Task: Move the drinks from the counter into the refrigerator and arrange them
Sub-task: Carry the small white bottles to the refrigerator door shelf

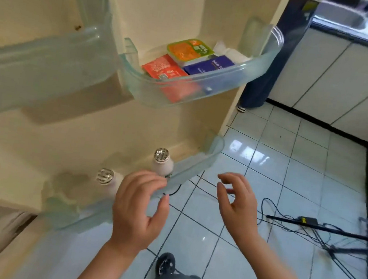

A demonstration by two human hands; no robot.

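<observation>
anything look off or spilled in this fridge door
Nothing spilled. The left bottle and right bottle stand upright in the bottom door shelf. Only oddities: a small brown mark on the door liner and loose cables on the floor tiles.

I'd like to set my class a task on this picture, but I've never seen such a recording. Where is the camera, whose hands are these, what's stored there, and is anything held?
There is no machine here: the camera sits on a person's head and looks down at their own hands before an open refrigerator door. The left hand and right hand hold nothing, fingers relaxed. The lower door shelf carries a foil-capped bottle and a second bottle, both upright. The upper door shelf holds an orange packet, a blue box and a green-lidded tub.
</observation>
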